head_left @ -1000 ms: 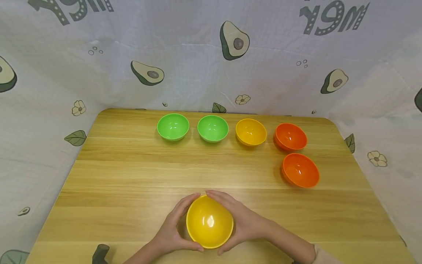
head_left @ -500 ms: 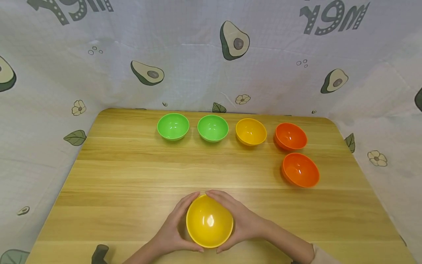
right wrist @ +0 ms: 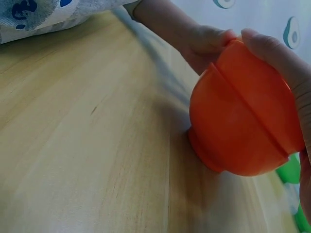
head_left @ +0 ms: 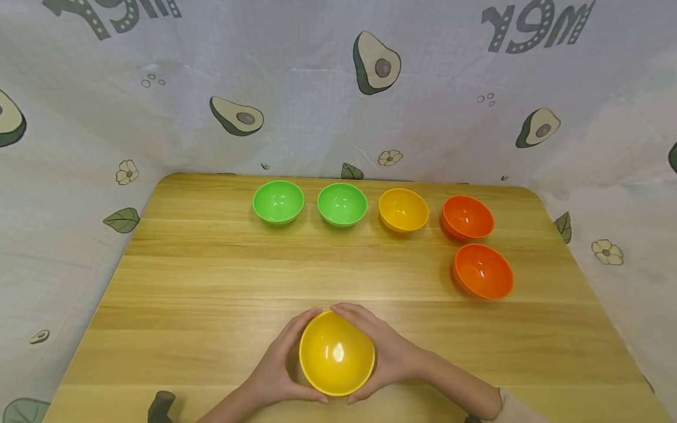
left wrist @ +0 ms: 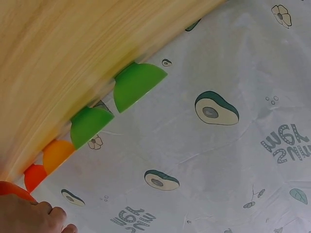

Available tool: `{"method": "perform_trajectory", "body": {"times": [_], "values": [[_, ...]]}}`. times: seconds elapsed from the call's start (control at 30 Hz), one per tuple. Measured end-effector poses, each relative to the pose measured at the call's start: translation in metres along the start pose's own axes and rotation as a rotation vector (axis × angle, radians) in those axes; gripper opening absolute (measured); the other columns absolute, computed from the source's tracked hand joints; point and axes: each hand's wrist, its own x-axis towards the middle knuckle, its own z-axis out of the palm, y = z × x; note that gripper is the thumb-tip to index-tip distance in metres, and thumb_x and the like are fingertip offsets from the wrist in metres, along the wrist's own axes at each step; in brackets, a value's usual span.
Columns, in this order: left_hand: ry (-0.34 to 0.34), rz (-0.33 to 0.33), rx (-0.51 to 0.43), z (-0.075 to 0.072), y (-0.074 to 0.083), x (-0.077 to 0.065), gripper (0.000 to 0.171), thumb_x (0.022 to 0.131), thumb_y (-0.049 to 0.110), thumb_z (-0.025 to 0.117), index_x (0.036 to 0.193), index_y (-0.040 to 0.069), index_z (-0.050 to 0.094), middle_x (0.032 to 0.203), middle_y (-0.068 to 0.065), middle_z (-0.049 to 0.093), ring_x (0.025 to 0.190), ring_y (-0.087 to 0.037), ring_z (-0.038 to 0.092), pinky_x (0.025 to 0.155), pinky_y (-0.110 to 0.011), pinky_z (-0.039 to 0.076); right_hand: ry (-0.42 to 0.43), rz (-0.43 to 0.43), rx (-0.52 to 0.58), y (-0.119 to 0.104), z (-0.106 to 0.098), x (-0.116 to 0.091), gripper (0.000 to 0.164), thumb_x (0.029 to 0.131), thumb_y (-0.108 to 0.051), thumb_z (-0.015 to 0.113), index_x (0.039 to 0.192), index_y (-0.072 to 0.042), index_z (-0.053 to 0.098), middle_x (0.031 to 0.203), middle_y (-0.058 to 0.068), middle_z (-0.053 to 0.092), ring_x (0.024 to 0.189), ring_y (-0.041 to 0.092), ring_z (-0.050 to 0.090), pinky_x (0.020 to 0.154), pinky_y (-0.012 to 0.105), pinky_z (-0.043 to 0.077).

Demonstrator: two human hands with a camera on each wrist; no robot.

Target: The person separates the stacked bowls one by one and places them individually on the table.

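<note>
Near the table's front edge, a yellow bowl (head_left: 337, 354) faces up between both hands in the head view. My left hand (head_left: 280, 364) grips its left side and my right hand (head_left: 388, 355) its right, fingers at the far side and thumbs at the near rim. Seen from the right wrist, the held bowl (right wrist: 233, 121) looks orange outside, with a rim line across its side like one bowl set in another. Its foot is close to the tabletop. In the left wrist view my left hand (left wrist: 31, 216) overlaps an orange-red curved edge (left wrist: 14, 189).
Along the table's back edge stand a left green bowl (head_left: 278, 202), another green bowl (head_left: 342, 204), a second yellow bowl (head_left: 404, 210) and an orange bowl (head_left: 468, 217). A nearer orange bowl (head_left: 483, 271) stands in front of that one. Avocado-print cloth (head_left: 307, 70) hangs behind the wooden table (head_left: 211, 294).
</note>
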Motion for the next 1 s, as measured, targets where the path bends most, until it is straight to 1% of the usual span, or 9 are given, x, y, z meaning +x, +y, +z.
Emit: {"method": "perform_trajectory", "body": {"times": [0.2, 0.33, 0.47, 0.6, 0.7, 0.9, 1.0], "values": [[0.003, 0.004, 0.001, 0.0, -0.001, 0.0, 0.112, 0.057, 0.031, 0.085, 0.143, 0.003, 0.019, 0.143, -0.016, 0.031, 0.13, -0.024, 0.035, 0.108, -0.035, 0.03, 0.008, 0.002, 0.033, 0.0, 0.0, 0.001, 0.114, 0.055, -0.046, 0.083, 0.142, -0.004, 0.024, 0.14, 0.01, 0.032, 0.124, 0.022, 0.039, 0.098, 0.042, 0.042], [0.009, 0.004, 0.014, 0.001, -0.001, 0.0, 0.111, 0.057, 0.032, 0.085, 0.142, 0.002, 0.02, 0.142, -0.017, 0.032, 0.13, -0.022, 0.035, 0.108, -0.035, 0.03, 0.006, 0.0, 0.045, 0.002, 0.0, 0.001, 0.114, 0.055, -0.046, 0.083, 0.142, -0.005, 0.023, 0.14, 0.011, 0.031, 0.124, 0.021, 0.039, 0.099, 0.042, 0.042], [0.01, -0.001, 0.018, 0.0, -0.001, 0.0, 0.111, 0.058, 0.032, 0.085, 0.142, 0.002, 0.02, 0.142, -0.016, 0.032, 0.13, -0.021, 0.034, 0.108, -0.035, 0.03, 0.0, -0.005, 0.055, 0.004, 0.001, 0.001, 0.115, 0.055, -0.044, 0.084, 0.143, -0.005, 0.022, 0.141, 0.012, 0.031, 0.125, 0.022, 0.038, 0.099, 0.042, 0.041], [0.011, 0.006, 0.018, 0.0, -0.001, 0.0, 0.11, 0.058, 0.032, 0.085, 0.142, 0.001, 0.02, 0.142, -0.016, 0.032, 0.13, -0.021, 0.034, 0.108, -0.034, 0.028, 0.002, -0.007, 0.07, 0.005, 0.001, 0.002, 0.116, 0.052, -0.04, 0.086, 0.142, -0.002, 0.023, 0.139, 0.014, 0.032, 0.125, 0.023, 0.037, 0.1, 0.042, 0.041], [0.013, 0.007, 0.019, 0.001, -0.001, 0.0, 0.111, 0.058, 0.032, 0.085, 0.142, 0.001, 0.02, 0.142, -0.017, 0.031, 0.13, -0.021, 0.033, 0.109, -0.034, 0.027, 0.008, -0.007, 0.087, -0.001, -0.001, 0.004, 0.115, 0.051, -0.034, 0.088, 0.14, 0.001, 0.024, 0.138, 0.018, 0.034, 0.125, 0.026, 0.037, 0.1, 0.043, 0.04], [0.018, 0.017, 0.027, 0.001, -0.001, 0.001, 0.111, 0.058, 0.032, 0.085, 0.142, 0.001, 0.019, 0.143, -0.017, 0.031, 0.13, -0.021, 0.033, 0.109, -0.035, 0.027, 0.024, -0.017, 0.094, -0.022, -0.012, 0.009, 0.109, 0.052, -0.024, 0.088, 0.139, 0.0, 0.027, 0.135, 0.019, 0.037, 0.122, 0.027, 0.04, 0.099, 0.042, 0.042], [0.022, 0.016, 0.042, 0.0, -0.001, 0.0, 0.111, 0.059, 0.034, 0.085, 0.142, 0.001, 0.02, 0.143, -0.017, 0.031, 0.13, -0.021, 0.034, 0.108, -0.037, 0.028, 0.031, -0.021, 0.104, -0.023, -0.012, 0.009, 0.108, 0.052, -0.023, 0.088, 0.138, 0.003, 0.027, 0.135, 0.019, 0.036, 0.122, 0.027, 0.04, 0.098, 0.042, 0.042]]}}
